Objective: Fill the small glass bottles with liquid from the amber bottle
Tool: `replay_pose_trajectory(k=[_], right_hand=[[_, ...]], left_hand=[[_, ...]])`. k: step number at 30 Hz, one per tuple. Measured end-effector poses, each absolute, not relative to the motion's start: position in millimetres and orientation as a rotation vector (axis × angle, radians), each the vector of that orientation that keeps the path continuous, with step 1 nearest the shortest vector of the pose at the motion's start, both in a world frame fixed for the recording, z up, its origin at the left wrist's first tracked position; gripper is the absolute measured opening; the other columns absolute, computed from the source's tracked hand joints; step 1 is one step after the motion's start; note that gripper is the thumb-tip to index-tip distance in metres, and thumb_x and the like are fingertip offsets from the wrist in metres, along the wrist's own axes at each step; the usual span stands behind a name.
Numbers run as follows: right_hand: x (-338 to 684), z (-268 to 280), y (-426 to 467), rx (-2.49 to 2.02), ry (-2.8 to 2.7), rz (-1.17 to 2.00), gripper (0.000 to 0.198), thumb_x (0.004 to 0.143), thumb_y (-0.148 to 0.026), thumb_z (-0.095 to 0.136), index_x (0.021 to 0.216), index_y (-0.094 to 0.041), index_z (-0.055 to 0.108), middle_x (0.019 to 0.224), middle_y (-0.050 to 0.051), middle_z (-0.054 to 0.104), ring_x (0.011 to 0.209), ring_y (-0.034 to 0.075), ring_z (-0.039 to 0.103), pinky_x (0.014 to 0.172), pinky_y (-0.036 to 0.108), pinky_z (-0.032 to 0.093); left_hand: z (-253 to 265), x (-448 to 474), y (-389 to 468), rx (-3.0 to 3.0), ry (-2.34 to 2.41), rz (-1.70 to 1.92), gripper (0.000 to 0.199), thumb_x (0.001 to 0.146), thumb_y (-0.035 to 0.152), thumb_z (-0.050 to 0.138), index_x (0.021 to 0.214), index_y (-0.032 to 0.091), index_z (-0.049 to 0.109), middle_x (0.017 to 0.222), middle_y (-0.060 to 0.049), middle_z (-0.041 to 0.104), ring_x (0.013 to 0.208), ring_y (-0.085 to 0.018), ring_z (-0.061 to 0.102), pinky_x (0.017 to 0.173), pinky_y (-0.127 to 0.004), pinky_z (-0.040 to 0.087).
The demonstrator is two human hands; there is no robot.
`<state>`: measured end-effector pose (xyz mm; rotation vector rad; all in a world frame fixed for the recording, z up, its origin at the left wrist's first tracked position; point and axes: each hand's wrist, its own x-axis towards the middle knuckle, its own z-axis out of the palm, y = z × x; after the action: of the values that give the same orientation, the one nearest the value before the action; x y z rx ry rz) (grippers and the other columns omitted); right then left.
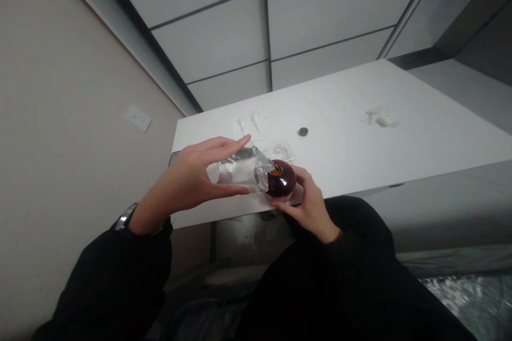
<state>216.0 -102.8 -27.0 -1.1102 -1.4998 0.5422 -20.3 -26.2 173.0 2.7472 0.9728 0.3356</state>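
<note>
My left hand (204, 170) grips a clear bottle (241, 171), thumb and fingers on opposite sides. The bottle lies tipped over sideways, its threaded neck pointing right. That neck meets the opening of a round, dark amber bottle (282, 184). Whether liquid is passing between them I cannot make out. Around the right side and base of the amber bottle my right hand (310, 200) is closed, near the table's front edge. A small dark round cap (303, 131) lies on the table behind the two bottles.
On the white table (340, 154) lie two small white pieces (254, 119) in clear packaging, a clear plastic packet (280, 150) behind the bottles, and a crumpled whitish wad (381, 117) to the right. Panelled doors (224, 21) stand behind; a wall with a socket (138, 118) is left.
</note>
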Motion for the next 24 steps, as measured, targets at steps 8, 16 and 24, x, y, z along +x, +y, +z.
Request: replay_pose_trajectory(k=[8, 16, 24], right_hand=[[217.7, -27.2, -102.6, -1.107, -1.493, 0.576, 0.077, 0.080, -0.054, 0.089, 0.143, -0.029, 0.054, 0.139, 0.013, 0.069, 0.130, 0.035, 0.068, 0.109, 0.055, 0.056], [218.0, -28.6, -103.3, -1.125, -1.487, 0.574, 0.076, 0.080, -0.053, 0.089, 0.143, -0.028, 0.053, 0.138, 0.013, 0.069, 0.130, 0.034, 0.068, 0.108, 0.054, 0.057], [217.1, -29.2, -102.0, -1.115, -1.490, 0.556, 0.077, 0.080, -0.055, 0.088, 0.142, -0.027, 0.053, 0.138, 0.013, 0.069, 0.130, 0.034, 0.068, 0.108, 0.054, 0.057]], left_hand=[[179.8, -17.8, -27.8, 2.752, 1.001, 0.305, 0.077, 0.091, 0.062, 0.074, 0.159, 0.032, 0.053, 0.142, -0.008, 0.072, 0.126, -0.026, 0.071, 0.109, -0.036, 0.055], [182.2, -18.4, -26.1, 2.751, 0.953, 0.330, 0.074, 0.091, 0.060, 0.074, 0.157, 0.034, 0.054, 0.140, -0.008, 0.073, 0.124, -0.025, 0.071, 0.108, -0.038, 0.057], [184.1, -18.1, -25.6, 2.736, 0.999, 0.254, 0.075, 0.092, 0.066, 0.070, 0.157, 0.031, 0.055, 0.136, -0.009, 0.074, 0.122, -0.026, 0.071, 0.108, -0.037, 0.055]])
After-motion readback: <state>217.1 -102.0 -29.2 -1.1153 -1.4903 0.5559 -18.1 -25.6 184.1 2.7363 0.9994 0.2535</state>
